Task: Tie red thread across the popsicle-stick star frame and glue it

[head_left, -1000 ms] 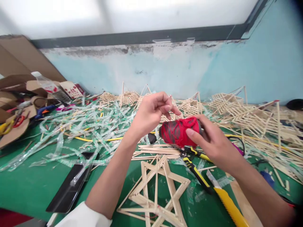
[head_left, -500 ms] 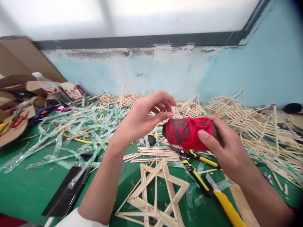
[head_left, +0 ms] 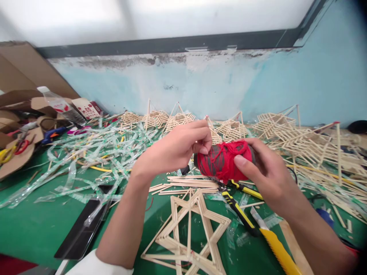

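Observation:
My right hand grips a spool of red yarn, thumb across the front and fingers behind it. The spool lies sideways in the air, its dark core showing through the loose windings. At its left end, my left hand has its fingertips pinched together against the yarn; whether a strand is between them is hidden. Below, on the green table, rests a six-pointed star frame of stacked thin wooden sticks, with bits of red thread on it. Loose wooden sticks lie between the star and the spool.
Yellow-black pliers and a yellow-handled knife lie right of the star. A black phone is at left, near tangled clear tape strips. Stick frames line the wall. A plastic bottle and scissors are far left.
My left hand has come down onto the spool's left end, and its spread fingers have closed into a pinch. The spool has shifted slightly left in my right hand.

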### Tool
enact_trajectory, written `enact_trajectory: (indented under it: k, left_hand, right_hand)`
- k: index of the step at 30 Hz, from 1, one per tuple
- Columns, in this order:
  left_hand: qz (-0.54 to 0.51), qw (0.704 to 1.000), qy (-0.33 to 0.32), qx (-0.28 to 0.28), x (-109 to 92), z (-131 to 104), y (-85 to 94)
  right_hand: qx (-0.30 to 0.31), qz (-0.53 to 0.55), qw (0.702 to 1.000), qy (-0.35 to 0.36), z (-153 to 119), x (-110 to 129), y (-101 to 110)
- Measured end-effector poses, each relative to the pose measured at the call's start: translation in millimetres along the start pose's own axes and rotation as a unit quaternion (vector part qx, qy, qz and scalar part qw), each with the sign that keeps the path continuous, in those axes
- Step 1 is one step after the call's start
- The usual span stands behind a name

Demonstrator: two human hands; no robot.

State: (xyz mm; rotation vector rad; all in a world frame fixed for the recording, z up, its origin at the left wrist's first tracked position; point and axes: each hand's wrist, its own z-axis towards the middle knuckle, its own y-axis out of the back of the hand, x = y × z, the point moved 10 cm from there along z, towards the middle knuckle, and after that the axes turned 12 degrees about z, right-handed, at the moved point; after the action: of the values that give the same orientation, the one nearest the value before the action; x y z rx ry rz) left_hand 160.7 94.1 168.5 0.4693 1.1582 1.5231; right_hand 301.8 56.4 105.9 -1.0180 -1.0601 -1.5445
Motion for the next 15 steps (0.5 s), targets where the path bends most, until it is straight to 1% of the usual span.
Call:
enact_trajectory:
  k: [2, 5, 8, 10, 12, 13, 15]
  left_hand:
    - [-0.009, 1.0, 0.0, -0.014, -1, 0, 2.2]
    - [-0.047, 0.998, 0.02, -0.034, 3, 0, 6.9]
    - [-0.059, 0.998, 0.027, -0.021, 4, -1, 5.9]
    - [-0.055, 0.998, 0.015, -0.009, 3, 0, 4.1]
    - [-0.089, 0.996, 0.012, -0.015, 4, 0, 3.7]
    - [-0.127, 0.991, 0.014, -0.024, 6, 0, 4.0]
    - [-0.226, 0.973, 0.019, -0.04, 11, 0, 2.5]
  right_hand:
    - [-0.007, 0.014, 1.0, -0.011, 1, -5, 2]
    - [-0.023, 0.05, 0.996, -0.065, 3, -27, 8]
    - [-0.065, 0.093, 0.988, -0.107, 6, -47, 18]
    - [-0.089, 0.15, 0.977, -0.124, 6, -55, 20]
    - [-0.092, 0.243, 0.954, -0.151, 6, -58, 12]
    - [-0.085, 0.292, 0.938, -0.167, 6, -58, 5]
    - [-0.072, 0.381, 0.899, -0.203, 3, -58, -10]
